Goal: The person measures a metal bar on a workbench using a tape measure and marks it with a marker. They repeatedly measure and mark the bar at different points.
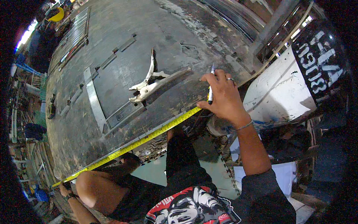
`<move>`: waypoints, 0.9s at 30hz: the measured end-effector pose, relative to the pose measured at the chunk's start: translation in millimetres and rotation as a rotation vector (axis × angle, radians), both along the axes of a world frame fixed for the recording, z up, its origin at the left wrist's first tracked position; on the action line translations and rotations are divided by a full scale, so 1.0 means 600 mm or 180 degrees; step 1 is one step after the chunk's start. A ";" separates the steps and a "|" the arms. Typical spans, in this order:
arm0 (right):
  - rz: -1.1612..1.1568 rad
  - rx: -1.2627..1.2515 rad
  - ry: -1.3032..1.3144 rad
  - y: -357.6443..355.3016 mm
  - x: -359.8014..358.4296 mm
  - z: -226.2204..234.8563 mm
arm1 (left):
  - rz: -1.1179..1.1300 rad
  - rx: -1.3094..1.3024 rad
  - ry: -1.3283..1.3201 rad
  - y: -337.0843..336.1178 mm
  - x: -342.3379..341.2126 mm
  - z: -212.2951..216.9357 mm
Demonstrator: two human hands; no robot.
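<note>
A yellow tape measure [143, 140] runs along the near edge of a dark metal worktable [130, 30]. At the far left end of its blade, my left hand [66, 190] pinches the tape by the table corner; the fingers show only in part. My right hand [225, 95] is at the blade's other end, thumb against the tape, with a white and black marker pen [211, 86] held upright in the fingers. Any tape case is hidden by that hand. Locking pliers [147, 87] with open jaws lie on the tabletop, left of my right hand.
A flat metal strip [95, 99] lies on the tabletop, left of the pliers. Slatted metal [76, 30] sits at the far left of the table. A white and black painted drum-like object [279, 89] stands at the right. My bent knee [89, 186] is close to the table edge.
</note>
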State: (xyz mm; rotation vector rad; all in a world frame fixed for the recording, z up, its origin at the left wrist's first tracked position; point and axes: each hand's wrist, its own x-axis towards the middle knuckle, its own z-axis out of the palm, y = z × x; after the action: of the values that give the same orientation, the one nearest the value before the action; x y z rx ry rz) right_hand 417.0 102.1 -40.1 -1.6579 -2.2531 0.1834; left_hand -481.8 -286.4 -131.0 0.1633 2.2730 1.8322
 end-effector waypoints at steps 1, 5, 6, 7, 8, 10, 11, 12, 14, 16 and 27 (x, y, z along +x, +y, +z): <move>-0.0001 -0.0037 -0.0013 0.001 0.000 0.001 | 0.0000 -0.0020 0.0014 -0.001 0.002 0.002; 0.0050 -0.0078 -0.0017 0.008 0.000 0.002 | 0.0008 -0.0093 0.0026 0.005 0.006 0.007; 0.0051 -0.0076 -0.0019 0.009 0.000 0.002 | 0.0007 -0.0105 0.0020 0.005 0.008 0.008; 0.0050 -0.0090 -0.0031 0.010 0.000 0.001 | 0.0007 -0.0131 0.0021 0.008 0.009 0.008; 0.0059 -0.0015 -0.0015 0.016 0.000 0.002 | 0.0003 -0.0120 0.0017 0.011 0.011 0.006; 0.0056 -0.0003 -0.0032 0.017 0.000 0.002 | -0.0001 -0.0159 0.0022 0.013 0.013 0.007; 0.0074 0.0001 -0.0005 0.017 0.000 0.003 | 0.0004 -0.0164 0.0030 0.014 0.014 0.006; 0.0071 -0.0032 -0.0008 0.017 0.000 0.004 | 0.0000 -0.0179 0.0025 0.015 0.014 0.005; 0.0055 -0.0097 -0.0010 0.017 0.000 0.006 | 0.0009 -0.0194 0.0023 0.016 0.015 0.004; 0.0036 -0.0135 0.0003 0.016 0.000 0.006 | 0.0011 -0.0203 0.0024 0.018 0.016 0.001; 0.0118 0.0186 0.0530 0.004 0.006 -0.013 | 0.0288 0.0079 0.0005 -0.006 -0.022 -0.031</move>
State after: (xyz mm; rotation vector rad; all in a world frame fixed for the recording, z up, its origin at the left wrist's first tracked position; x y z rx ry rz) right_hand 420.9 104.7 -47.7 -1.5134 -2.1454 0.2526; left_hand -494.7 -290.2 -149.5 0.0670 2.2947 1.9055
